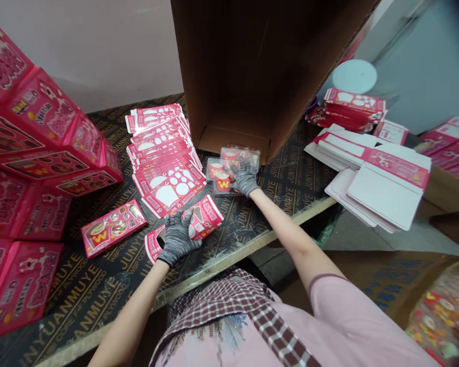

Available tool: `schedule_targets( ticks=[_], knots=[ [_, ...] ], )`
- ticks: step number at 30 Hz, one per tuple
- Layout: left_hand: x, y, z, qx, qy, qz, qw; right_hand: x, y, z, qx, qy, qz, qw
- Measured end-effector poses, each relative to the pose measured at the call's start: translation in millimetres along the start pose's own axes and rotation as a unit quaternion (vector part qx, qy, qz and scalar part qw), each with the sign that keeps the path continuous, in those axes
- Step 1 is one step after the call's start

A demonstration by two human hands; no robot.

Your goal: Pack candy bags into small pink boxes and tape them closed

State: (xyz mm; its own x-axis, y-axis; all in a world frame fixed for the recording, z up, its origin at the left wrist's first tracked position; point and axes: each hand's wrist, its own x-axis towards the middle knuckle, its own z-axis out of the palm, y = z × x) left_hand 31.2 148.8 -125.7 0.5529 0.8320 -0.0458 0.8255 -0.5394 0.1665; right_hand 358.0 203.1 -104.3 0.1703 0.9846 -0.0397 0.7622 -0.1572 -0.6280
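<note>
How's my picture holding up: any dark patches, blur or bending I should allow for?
Head view: the inside of the open carton is sunk in deep shadow; head view: the right hand looks slightly smeared at the fingers; head view: the bag of sweets at lower right is soft; head view: wide-angle stretch seems to lean the stacked pink boxes at left.

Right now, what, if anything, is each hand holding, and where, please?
Left hand lies across the middle of a pink carton, right hand on clear packs; actual grips cannot be told.
</note>
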Motion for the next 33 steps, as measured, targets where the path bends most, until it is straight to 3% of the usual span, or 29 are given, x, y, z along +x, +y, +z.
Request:
schedule_targets(
  ticks=[3,7,9,12,15,18,21,23,26,29,31,33],
  knots=[
    [-3.3,-3.3,-11.2,0.006,-0.012,-0.036,0.999,17.4,8.1,-25.7,-0.190,-0.025,0.008,0.981],
    [-11.2,-7.8,-24.8,0.002,-0.007,-0.074,0.997,7.7,-8.2,-32.3,-0.207,-0.040,-0.007,0.978],
    [-15.6,-11.6,-29.3,0.003,0.005,-0.092,0.996,-9.4,-18.1,-29.4,-0.174,-0.048,-0.042,0.983],
    [-22.9,-19.0,-32.6,0.002,0.035,-0.110,0.993,-45.1,-26.8,-18.0,-0.023,-0.087,-0.148,0.985],
    [-31.6,-28.6,-35.8,0.005,0.051,-0.091,0.995,-79.4,-29.0,-2.4,0.134,-0.195,-0.223,0.946],
    [-41.2,-41.1,-43.0,0.015,0.062,-0.053,0.997,-97.6,-26.7,3.6,0.199,-0.252,-0.201,0.925],
    [-48.7,-51.9,-51.9,0.020,0.085,-0.039,0.995,-103.0,-26.1,-3.2,0.251,-0.192,-0.150,0.937],
    [-51.5,-54.6,-56.5,0.026,0.092,-0.027,0.995,-106.1,-30.1,-7.5,0.263,-0.194,-0.141,0.934],
    [-53.5,-50.1,-60.3,0.037,0.076,0.022,0.996,-112.4,-40.9,-5.4,0.256,-0.310,-0.148,0.904],
    [-56.3,-37.9,-61.2,0.042,0.047,0.076,0.995,-114.6,-49.1,2.4,0.298,-0.430,-0.110,0.845],
    [-59.9,-28.5,-60.8,0.048,0.033,0.098,0.993,-113.1,-50.9,6.2,0.335,-0.464,-0.079,0.816],
    [-64.1,-20.6,-59.3,0.059,0.017,0.116,0.991,-112.3,-50.5,8.0,0.334,-0.459,-0.077,0.819]
  ],
)
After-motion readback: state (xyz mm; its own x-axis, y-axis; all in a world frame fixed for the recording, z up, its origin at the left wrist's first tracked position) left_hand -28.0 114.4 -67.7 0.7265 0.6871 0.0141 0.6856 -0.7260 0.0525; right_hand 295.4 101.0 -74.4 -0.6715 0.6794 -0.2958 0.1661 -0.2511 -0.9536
